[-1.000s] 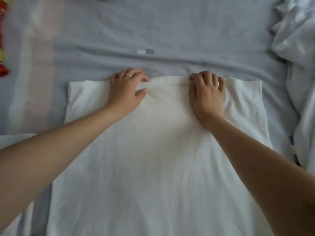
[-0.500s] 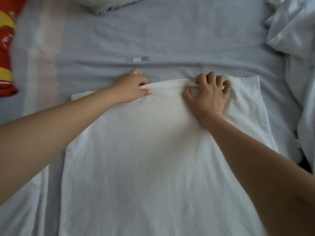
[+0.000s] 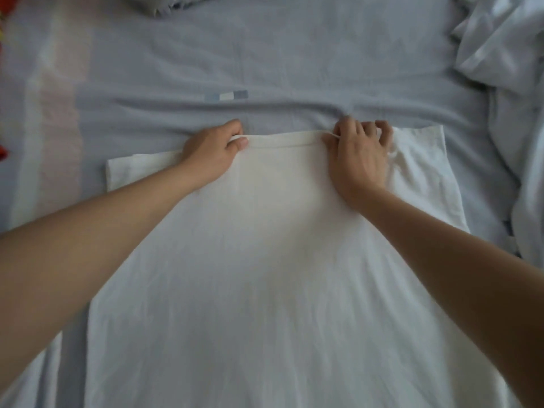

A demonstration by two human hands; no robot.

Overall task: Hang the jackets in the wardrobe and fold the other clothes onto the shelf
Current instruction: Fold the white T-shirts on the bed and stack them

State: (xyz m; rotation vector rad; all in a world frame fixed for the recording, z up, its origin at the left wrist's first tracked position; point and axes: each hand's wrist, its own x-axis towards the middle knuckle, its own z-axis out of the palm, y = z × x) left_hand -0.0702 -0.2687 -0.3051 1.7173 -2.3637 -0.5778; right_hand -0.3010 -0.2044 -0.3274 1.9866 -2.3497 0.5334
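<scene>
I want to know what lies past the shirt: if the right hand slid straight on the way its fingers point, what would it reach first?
The right hand points away over the white shirt's far edge. Next comes the raised wrinkle in the grey-blue bedsheet, then flat sheet. The way looks free.

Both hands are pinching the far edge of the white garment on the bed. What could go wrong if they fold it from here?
1. The left hand and right hand grip only the middle of the white garment, so its outer corners may sag and fold crooked.
2. The rumpled bedsheet underneath may bunch and wrinkle it.
</scene>
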